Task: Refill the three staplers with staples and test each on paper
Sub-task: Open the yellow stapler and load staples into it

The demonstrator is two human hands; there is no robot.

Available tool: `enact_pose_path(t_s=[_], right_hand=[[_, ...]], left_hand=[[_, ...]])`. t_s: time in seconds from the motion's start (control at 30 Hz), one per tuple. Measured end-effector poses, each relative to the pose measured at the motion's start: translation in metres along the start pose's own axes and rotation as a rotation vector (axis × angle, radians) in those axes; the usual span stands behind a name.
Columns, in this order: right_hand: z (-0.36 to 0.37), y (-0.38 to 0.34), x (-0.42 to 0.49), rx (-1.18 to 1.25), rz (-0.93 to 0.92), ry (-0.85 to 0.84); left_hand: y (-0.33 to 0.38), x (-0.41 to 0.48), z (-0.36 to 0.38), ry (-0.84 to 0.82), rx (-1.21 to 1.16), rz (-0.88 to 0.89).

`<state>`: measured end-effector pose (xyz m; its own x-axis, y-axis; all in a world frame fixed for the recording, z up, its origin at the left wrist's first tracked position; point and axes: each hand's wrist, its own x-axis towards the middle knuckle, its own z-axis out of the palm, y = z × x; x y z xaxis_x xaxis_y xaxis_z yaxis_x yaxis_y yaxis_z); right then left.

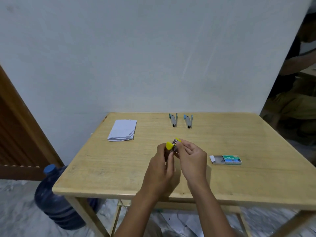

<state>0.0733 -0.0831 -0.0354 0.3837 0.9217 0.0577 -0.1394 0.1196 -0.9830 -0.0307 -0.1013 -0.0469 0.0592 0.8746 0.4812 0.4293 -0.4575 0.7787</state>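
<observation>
Well, down on the floor at the left stands a blue water jug [54, 199] beside the wooden table [119, 168]. A folded stack of paper [123, 130] lies at the table's far left. Above the middle, the left hand [161, 166] is clamped round a yellow stapler [171, 146], and the right hand [191, 156] pinches its top end. Behind them two blue staplers [181, 120] lie side by side near the wall. Right of the hands sits an opened staple box [226, 159].
</observation>
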Motion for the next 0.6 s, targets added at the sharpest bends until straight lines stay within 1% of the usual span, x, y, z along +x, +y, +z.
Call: enact_pose_path(t_s=[0.13, 0.2, 0.3, 0.37, 0.4, 0.43, 0.47, 0.5, 0.53, 0.57, 0.6], right_hand=[[-0.019, -0.004, -0.001, 0.231, 0.122, 0.093], [-0.026, -0.007, -0.001, 0.266, 0.131, 0.128], [-0.034, -0.009, 0.001, 0.321, 0.164, 0.184], [-0.042, -0.007, 0.007, 0.333, 0.218, 0.185], [-0.046, -0.007, 0.009, 0.282, 0.25, 0.168], [-0.049, -0.005, 0.011, 0.172, 0.271, 0.139], [-0.052, -0.004, 0.011, -0.003, 0.266, 0.103], [-0.052, -0.005, 0.009, -0.215, 0.217, 0.073], [-0.051, -0.007, 0.006, -0.411, 0.124, 0.063], [-0.05, -0.012, 0.001, -0.531, -0.007, 0.071], [-0.049, -0.019, -0.003, -0.552, -0.14, 0.063]], left_hand=[[0.015, -0.014, 0.011, 0.081, -0.087, 0.009], [0.022, -0.016, 0.013, 0.083, -0.145, 0.004], [0.026, -0.019, 0.015, 0.12, -0.333, -0.089], [0.029, -0.019, 0.012, 0.15, -0.458, -0.171], [0.031, -0.018, 0.01, 0.159, -0.533, -0.212], [0.034, -0.016, 0.007, 0.167, -0.61, -0.252], [0.037, -0.015, 0.003, 0.173, -0.68, -0.284], [0.038, -0.012, 0.001, 0.178, -0.729, -0.305], [0.04, -0.011, -0.002, 0.18, -0.754, -0.315], [0.041, -0.01, -0.004, 0.175, -0.763, -0.317], [0.041, -0.01, -0.005, 0.163, -0.765, -0.318]])
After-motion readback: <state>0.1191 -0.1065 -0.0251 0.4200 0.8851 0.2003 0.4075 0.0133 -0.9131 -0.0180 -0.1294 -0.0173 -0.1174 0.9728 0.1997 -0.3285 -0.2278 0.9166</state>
